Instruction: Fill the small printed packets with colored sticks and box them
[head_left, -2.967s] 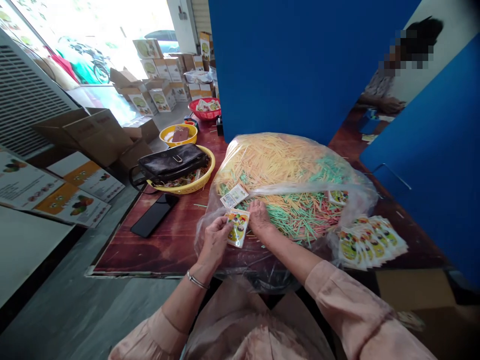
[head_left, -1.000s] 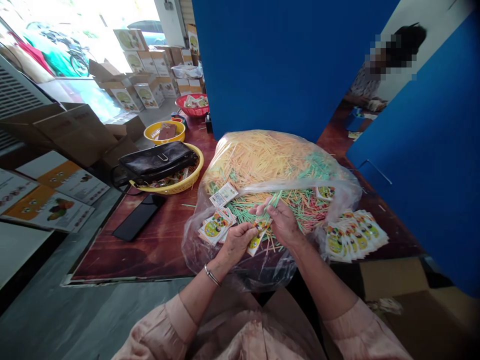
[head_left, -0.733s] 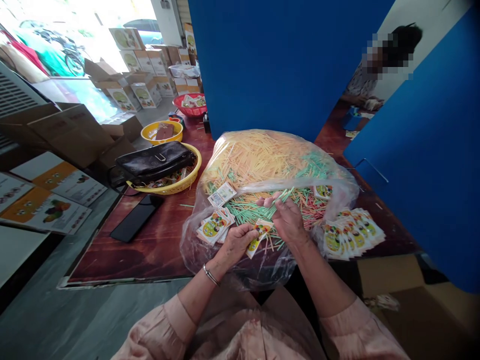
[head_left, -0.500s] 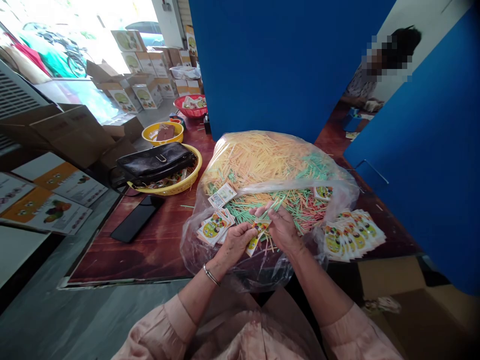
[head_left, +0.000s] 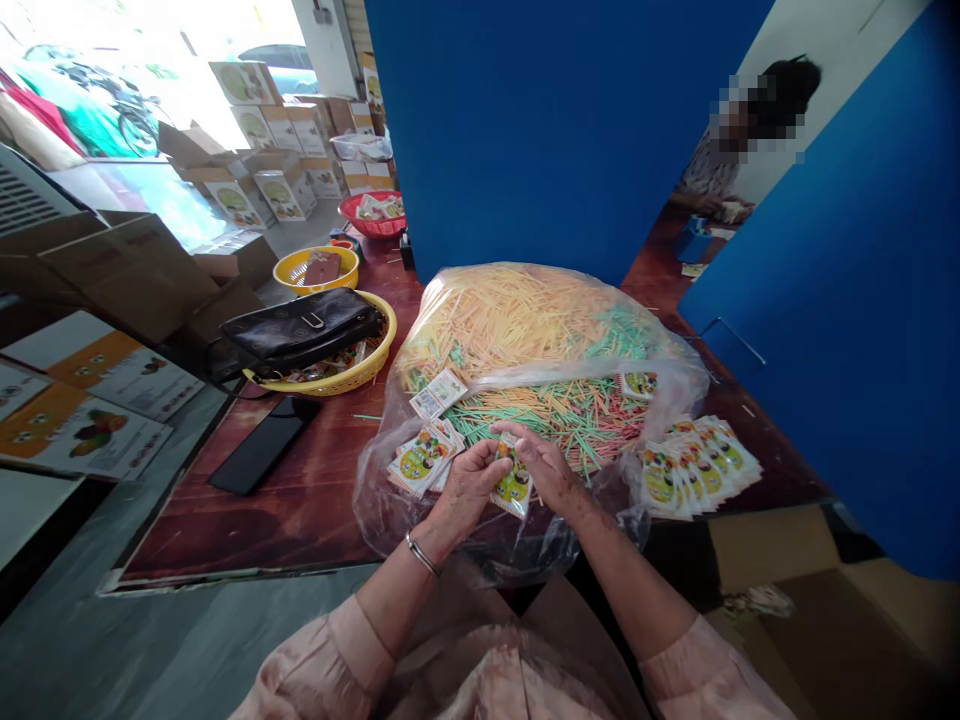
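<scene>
A small printed packet (head_left: 513,488), yellow and white with a fruit picture, is pinched between the thumb and fingers of my left hand (head_left: 474,482). At its upper right edge, my right hand (head_left: 551,470) grips the same packet, thumb on the front. Both hands are over the near side of a clear plastic bag (head_left: 480,378) full of thin orange, green and red sticks (head_left: 570,415). Left of my hands lies a pile of similar packets (head_left: 421,458), with one more packet (head_left: 439,393) above it. A fanned row of packets (head_left: 697,470) rests to the right.
Left on the table are a black phone (head_left: 262,445), a yellow basket (head_left: 386,350) with a black handbag (head_left: 304,328), and another yellow basket (head_left: 281,272). Blue panels (head_left: 510,130) stand behind. An open carton (head_left: 825,620) is low right. A person (head_left: 709,170) sits beyond.
Green sticks that showed in my right hand are out of sight. My right hand has come down onto the packet, which now faces me more upright.
</scene>
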